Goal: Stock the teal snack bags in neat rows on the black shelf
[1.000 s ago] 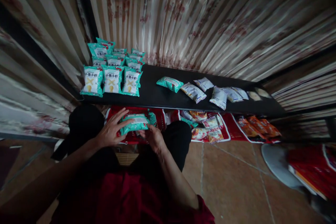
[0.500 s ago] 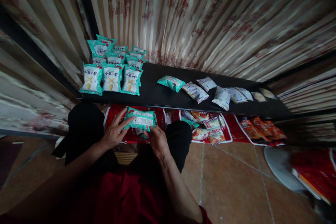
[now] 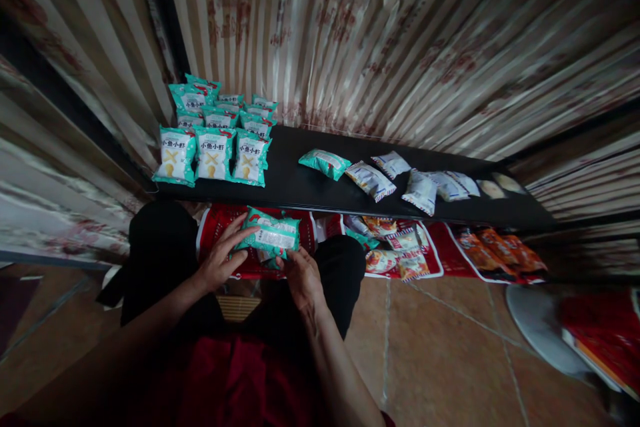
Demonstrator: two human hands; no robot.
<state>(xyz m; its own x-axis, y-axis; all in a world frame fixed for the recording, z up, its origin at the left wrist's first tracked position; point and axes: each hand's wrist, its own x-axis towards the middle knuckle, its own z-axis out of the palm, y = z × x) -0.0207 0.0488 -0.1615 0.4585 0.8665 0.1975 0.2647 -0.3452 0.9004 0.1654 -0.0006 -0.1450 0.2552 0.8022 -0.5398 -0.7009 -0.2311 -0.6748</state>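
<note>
teal crinkly plastic snack packet [image 3: 270, 235] looks light, puffy and slippery; left hand [image 3: 220, 260] and right hand [image 3: 303, 277] pinch its ends, so grip the sealed edges, not the crushable middle.

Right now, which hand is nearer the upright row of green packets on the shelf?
Left. Left hand lies directly below the row; right hand is below and farther right.

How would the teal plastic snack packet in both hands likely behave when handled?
The teal plastic snack packet looks puffy and probably light: the left hand and right hand hold it with fingertips. Its glossy film catches light, so it may be slippery. Matching teal packets stand upright on the black shelf, suggesting it keeps its shape but may tip.
</note>
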